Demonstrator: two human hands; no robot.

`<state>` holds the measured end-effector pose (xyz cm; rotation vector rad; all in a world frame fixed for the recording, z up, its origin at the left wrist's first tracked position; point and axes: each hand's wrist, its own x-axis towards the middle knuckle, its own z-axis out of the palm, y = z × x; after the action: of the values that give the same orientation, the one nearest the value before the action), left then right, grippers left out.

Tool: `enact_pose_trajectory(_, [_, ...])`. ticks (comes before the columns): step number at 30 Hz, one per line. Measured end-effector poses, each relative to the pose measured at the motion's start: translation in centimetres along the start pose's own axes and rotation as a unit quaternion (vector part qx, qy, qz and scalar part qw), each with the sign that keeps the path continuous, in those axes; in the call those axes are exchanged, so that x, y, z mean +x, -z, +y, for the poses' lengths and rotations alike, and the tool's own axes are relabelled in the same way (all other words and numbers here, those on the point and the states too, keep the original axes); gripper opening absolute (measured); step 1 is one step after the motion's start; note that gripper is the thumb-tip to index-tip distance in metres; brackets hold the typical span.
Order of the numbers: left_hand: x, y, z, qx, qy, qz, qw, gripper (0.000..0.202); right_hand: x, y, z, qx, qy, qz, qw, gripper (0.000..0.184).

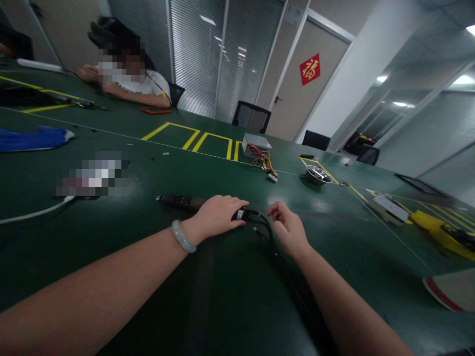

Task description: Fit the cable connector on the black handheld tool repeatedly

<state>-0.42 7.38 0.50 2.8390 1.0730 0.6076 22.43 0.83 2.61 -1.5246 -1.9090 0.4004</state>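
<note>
1. Left hand point(221, 212): closed over black-brown handheld tool point(187, 202), palm down, gripping it near its cable end.
2. Tool: lying on green table point(233, 291), center, tip pointing left.
3. Right hand point(292, 231): fingers partly curled, just right of black cable point(272, 236); can't tell if anything's pinched.
4. Cable: leaves tool's right end, bends toward near side.
5. Far center: metal box point(256, 142) with colored wires point(261, 157). Right of it: metal bowl point(318, 176).
6. Far left: seated person point(158, 86).
</note>
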Motion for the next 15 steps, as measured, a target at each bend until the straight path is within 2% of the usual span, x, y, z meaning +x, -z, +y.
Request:
enact_pose_trajectory(2, [0.0,0.0,0.0,-0.003,0.000,0.001,1.000,0.056,-0.2,0.6,-0.5,-0.116,-0.007,-0.015,0.993,0.016])
enact_pose_trajectory(5, [-0.1,0.1,0.3,-0.003,-0.008,0.010,1.000,0.051,-0.7,0.8,-1.0,-0.185,0.002,-0.063,0.981,0.019])
enact_pose_trajectory(7, [0.0,0.0,0.7,0.003,-0.019,0.012,1.000,0.045,-1.0,0.8,-1.1,-0.194,0.010,-0.108,0.975,0.022])
enact_pose_trajectory(10, [0.2,-0.1,1.3,0.011,-0.026,0.010,1.000,0.035,-1.3,0.6,-1.1,-0.199,0.005,-0.137,0.970,0.014])
enact_pose_trajectory(13, [0.3,-0.2,1.6,0.009,-0.023,0.011,1.000,0.029,-1.3,0.5,-0.8,-0.168,-0.046,-0.157,0.972,0.007])
enact_pose_trajectory(15, [0.4,-0.1,1.6,0.001,-0.026,0.005,1.000,0.026,-1.1,0.5,-0.4,-0.100,-0.093,-0.190,0.972,0.009])
